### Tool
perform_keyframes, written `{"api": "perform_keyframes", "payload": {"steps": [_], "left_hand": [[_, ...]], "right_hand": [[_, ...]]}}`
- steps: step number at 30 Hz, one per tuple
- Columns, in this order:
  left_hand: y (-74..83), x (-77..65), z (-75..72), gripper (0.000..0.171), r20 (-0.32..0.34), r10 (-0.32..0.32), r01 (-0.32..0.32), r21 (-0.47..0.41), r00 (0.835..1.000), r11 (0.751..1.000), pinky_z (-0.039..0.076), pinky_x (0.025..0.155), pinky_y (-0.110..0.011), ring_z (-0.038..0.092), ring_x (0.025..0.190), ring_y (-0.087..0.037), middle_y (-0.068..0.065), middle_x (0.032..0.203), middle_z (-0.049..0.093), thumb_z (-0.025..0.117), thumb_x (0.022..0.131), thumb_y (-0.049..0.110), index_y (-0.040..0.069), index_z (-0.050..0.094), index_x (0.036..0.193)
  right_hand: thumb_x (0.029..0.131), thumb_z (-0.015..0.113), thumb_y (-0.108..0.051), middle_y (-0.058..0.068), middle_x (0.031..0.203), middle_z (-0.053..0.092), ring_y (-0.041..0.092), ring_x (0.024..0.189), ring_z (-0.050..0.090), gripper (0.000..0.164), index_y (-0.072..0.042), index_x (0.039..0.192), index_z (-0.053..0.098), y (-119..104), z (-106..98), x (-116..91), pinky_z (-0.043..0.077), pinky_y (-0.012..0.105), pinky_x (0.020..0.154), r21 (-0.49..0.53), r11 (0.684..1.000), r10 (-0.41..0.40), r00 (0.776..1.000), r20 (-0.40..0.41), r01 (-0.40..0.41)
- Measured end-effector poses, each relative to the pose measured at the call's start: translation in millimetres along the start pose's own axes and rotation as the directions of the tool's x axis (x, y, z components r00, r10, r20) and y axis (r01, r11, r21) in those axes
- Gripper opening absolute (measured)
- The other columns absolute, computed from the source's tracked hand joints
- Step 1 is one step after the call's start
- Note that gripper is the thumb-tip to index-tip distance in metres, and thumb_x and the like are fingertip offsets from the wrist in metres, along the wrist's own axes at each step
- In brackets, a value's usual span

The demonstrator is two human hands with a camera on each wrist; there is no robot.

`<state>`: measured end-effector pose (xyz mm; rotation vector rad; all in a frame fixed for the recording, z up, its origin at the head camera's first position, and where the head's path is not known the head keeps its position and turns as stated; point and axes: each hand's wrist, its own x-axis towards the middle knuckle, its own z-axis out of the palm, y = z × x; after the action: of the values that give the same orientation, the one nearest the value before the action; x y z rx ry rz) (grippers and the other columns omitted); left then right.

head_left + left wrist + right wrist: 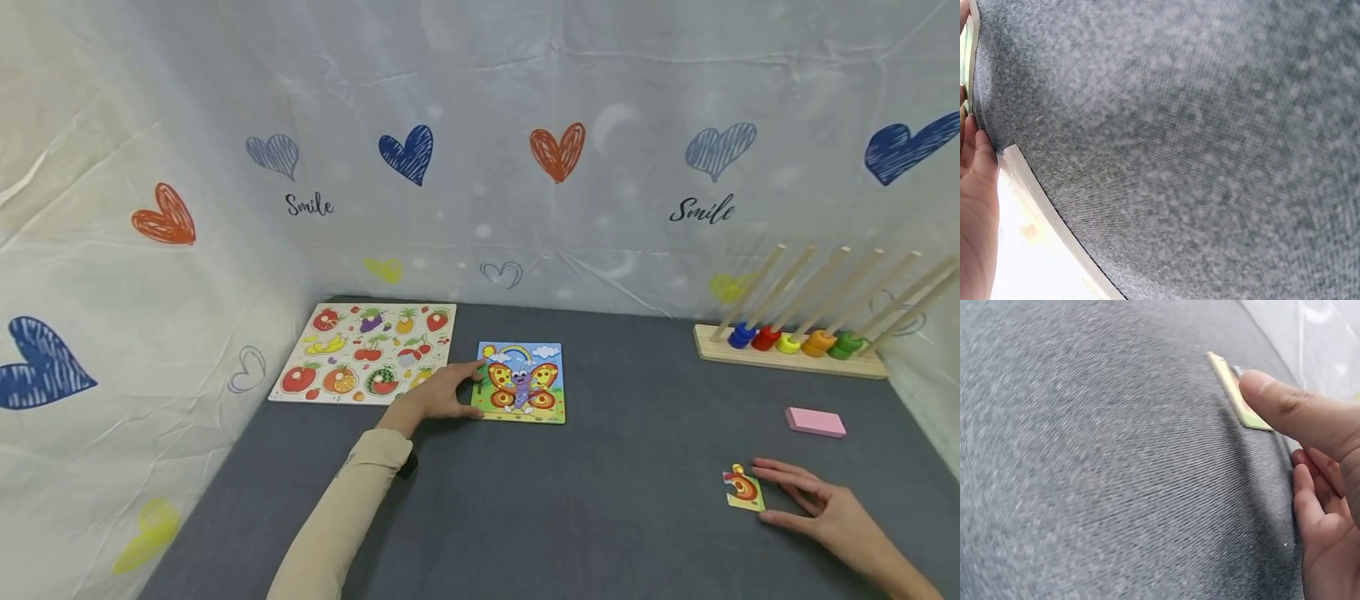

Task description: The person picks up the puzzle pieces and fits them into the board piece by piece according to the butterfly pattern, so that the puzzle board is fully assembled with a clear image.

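A square butterfly puzzle board (522, 383) lies on the dark cloth in the middle of the head view. At its left edge, my left hand (438, 394) holds it, with the thumb by the lower corner and the index finger further up. In the left wrist view, the fingers (985, 153) are right at the board's pale edge. Over on the right, my right hand (832, 512) pinches a small puzzle piece (744, 489) by its right side between thumb and index finger. This piece shows an orange and yellow wing pattern, and the thumb partly covers it in the right wrist view.
A fruit picture board (367, 350) lies beside the left hand, partly behind it. At the back right stands a wooden peg stacker (787, 354) with coloured rings and tall sticks. A pink block (816, 422) lies beyond the right hand. A printed curtain (480, 217) encloses the back and sides.
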<state>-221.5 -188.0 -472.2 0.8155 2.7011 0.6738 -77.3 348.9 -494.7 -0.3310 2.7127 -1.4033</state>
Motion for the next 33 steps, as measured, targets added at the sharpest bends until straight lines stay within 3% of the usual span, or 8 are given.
{"api": "perform_keyframes", "payload": {"steps": [4,10,20,24,28,31,33], "left_hand": [[-1.2,-0.9,0.6,0.090,-0.004,0.007,-0.007,-0.004,1.000,1.000,0.032,0.110,-0.045,0.044,0.130,-0.029,-0.010,0.124,0.059,0.078,0.080,0.033,0.000,0.030,0.149],[-1.6,-0.7,1.7,0.090,0.003,-0.002,0.002,-0.009,1.000,1.000,0.032,0.111,-0.044,0.043,0.131,-0.028,-0.010,0.125,0.059,0.077,0.081,0.033,0.001,0.029,0.149],[-2.0,1.2,2.2,0.090,0.002,-0.012,0.012,0.006,1.000,1.000,0.032,0.111,-0.044,0.043,0.131,-0.028,-0.008,0.125,0.059,0.078,0.080,0.034,0.001,0.030,0.149],[-0.6,1.0,1.3,0.090,0.006,-0.002,0.003,-0.004,1.000,1.000,0.033,0.110,-0.045,0.044,0.130,-0.028,-0.009,0.125,0.059,0.078,0.080,0.033,0.001,0.029,0.149],[0.8,0.3,-0.4,0.091,0.001,-0.003,0.003,0.003,1.000,1.000,0.032,0.110,-0.046,0.044,0.130,-0.029,-0.009,0.125,0.059,0.078,0.080,0.035,0.001,0.030,0.149],[1.4,-0.2,-1.4,0.091,0.001,-0.002,0.002,0.010,1.000,1.000,0.032,0.111,-0.046,0.044,0.131,-0.029,-0.010,0.125,0.059,0.077,0.080,0.036,0.001,0.030,0.149],[1.7,-0.5,-1.5,0.091,0.002,0.000,0.000,0.011,1.000,1.000,0.032,0.111,-0.046,0.044,0.131,-0.029,-0.010,0.125,0.059,0.077,0.080,0.035,0.000,0.030,0.149]], "right_hand": [[0.077,0.081,-0.016,-0.039,0.117,0.042,-0.028,0.104,0.037,0.051,0.002,0.121,0.063,0,3,2,0.036,-0.004,0.079,-0.095,0.995,-0.002,1.000,-0.008,0.002],[0.070,0.085,-0.018,-0.036,0.114,0.044,-0.026,0.103,0.032,0.047,-0.003,0.112,0.070,3,9,7,0.032,-0.006,0.078,-0.208,0.976,-0.081,0.996,-0.044,0.070],[0.067,0.086,-0.008,-0.033,0.112,0.049,-0.025,0.104,0.037,0.040,-0.001,0.104,0.071,3,12,6,0.035,-0.006,0.079,-0.170,0.980,-0.120,0.988,-0.096,0.102],[0.067,0.083,0.000,-0.031,0.109,0.054,-0.022,0.100,0.047,0.045,0.007,0.109,0.066,-1,12,6,0.045,0.002,0.076,-0.082,0.993,-0.090,0.988,-0.128,0.080],[0.073,0.078,0.005,-0.029,0.103,0.060,-0.009,0.086,0.062,0.047,0.014,0.114,0.059,-5,10,10,0.054,0.013,0.067,0.018,0.999,-0.026,0.992,-0.127,0.029],[0.081,0.072,0.004,-0.024,0.100,0.065,-0.002,0.083,0.066,0.036,0.001,0.115,0.064,-7,8,14,0.056,0.019,0.065,0.168,0.984,0.066,0.995,-0.069,-0.054],[0.084,0.069,0.003,-0.019,0.099,0.068,0.001,0.086,0.067,0.032,-0.011,0.113,0.067,-8,8,17,0.057,0.023,0.067,0.292,0.948,0.134,0.991,-0.018,-0.123]]}}
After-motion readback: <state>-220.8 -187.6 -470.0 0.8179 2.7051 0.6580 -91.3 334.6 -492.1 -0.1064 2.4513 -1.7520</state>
